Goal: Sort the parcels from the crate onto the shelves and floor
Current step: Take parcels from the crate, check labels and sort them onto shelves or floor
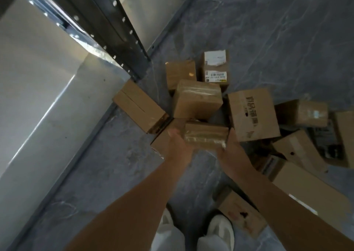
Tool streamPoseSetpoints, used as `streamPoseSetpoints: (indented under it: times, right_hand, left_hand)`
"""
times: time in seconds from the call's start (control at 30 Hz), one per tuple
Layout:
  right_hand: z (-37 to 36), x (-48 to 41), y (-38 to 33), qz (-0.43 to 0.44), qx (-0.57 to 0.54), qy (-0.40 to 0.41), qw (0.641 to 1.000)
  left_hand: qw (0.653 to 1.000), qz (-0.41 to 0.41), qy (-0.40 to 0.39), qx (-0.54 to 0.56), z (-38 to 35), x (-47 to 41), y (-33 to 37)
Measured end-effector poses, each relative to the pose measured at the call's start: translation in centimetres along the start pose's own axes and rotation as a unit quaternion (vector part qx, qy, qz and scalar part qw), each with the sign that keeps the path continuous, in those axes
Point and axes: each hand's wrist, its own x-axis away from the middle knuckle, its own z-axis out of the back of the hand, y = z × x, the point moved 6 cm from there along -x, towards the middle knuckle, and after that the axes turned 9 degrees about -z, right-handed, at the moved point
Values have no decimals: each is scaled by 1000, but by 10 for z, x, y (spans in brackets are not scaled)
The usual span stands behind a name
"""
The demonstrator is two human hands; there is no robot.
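I hold a small taped cardboard parcel [206,134] between both hands, above the grey floor. My left hand [179,144] grips its left end and my right hand [230,147] grips its right end. Just beyond it lie more brown parcels on the floor: a taped box [197,99], a long box [139,107] by the shelf foot, a printed box [252,115] and a box with white labels [215,67]. The metal shelf [44,82] stands at the left.
A dark perforated shelf upright [107,26] slants down to the floor. More parcels and a dark crate [325,143] lie at the right. A flat box [241,214] sits beside my white shoes [220,229]. Grey marbled floor [268,30] stretches beyond the pile.
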Motion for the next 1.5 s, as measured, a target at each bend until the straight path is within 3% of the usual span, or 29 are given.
streamPoseSetpoints:
  times: [0.13,0.37,0.57,0.73,1.07,1.27,1.43,1.5]
  right_hand:
    - [-4,-15,11,-26,-65,39,997]
    - [32,42,-34,33,-121,104,987]
    - [111,151,-141,145,-146,112,972]
    - [214,287,-238,241,-221,82,941]
    - [345,604,-355,431,-242,-14,869]
    - [315,750,-407,442,-214,-137,860]
    - [225,854,-417,472,-141,-239,837]
    - [184,896,-413,486,-109,-273,823]
  left_hand:
    - [991,57,17,121,-18,-6,-24]
    - [952,42,67,294,43,33,6]
    - [939,-63,84,327,175,95,114]
    - [938,-130,190,257,318,184,217]
    - [842,-295,373,256,553,471,372]
    - [756,-368,474,260,644,629,377]
    - [737,-358,488,301,683,718,290]
    - [707,-352,515,333,689,761,246]
